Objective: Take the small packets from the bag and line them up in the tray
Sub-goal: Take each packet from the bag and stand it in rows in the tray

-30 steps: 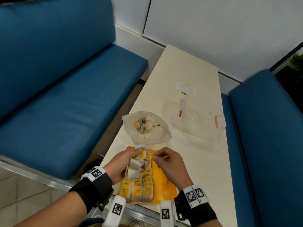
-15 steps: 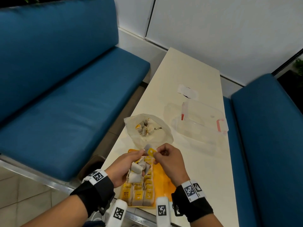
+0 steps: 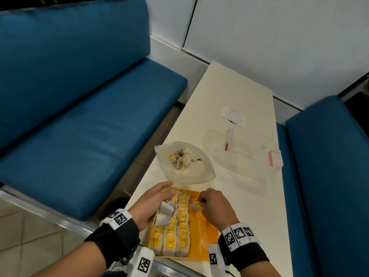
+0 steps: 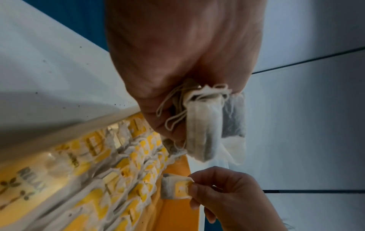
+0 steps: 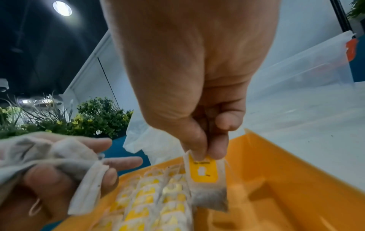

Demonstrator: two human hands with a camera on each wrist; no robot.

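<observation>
Item 1, single packet (image 5: 205,176): a tea-bag-like sachet with a yellow label. Your right hand (image 3: 214,206) pinches its top edge between thumb and forefinger, the other fingers curled in. It hangs upright just above the bare orange floor of the tray (image 3: 207,242), beside the filled rows and at the far end of the unfilled strip.

Item 2, spare packets (image 3: 164,211): a small bunch of pale sachets with loose strings. Your left hand (image 3: 153,204) grips them against the palm with the lower fingers curled; the thumb and forefinger reach out straight over the tray's far left corner. Exact count cannot be told.

Item 3, lined-up packets (image 3: 175,232): three rows, yellow labels upward, packed side by side along the tray's left part. One near label reads RELAX.

Item 4, tray: orange, shallow, at the near edge of the table (image 3: 235,92); its right part holds nothing.

Item 5, bag (image 3: 185,162): translucent, mouth open, lying on the table just beyond the tray, several packets inside.

Item 6, clear container (image 3: 247,154): transparent, with pink clips, to the right of the bag.

Item 7, white wrapper (image 3: 232,115): flat on the table, beyond the container.

Item 8, blue benches (image 3: 79,116): one on each side of the table.
</observation>
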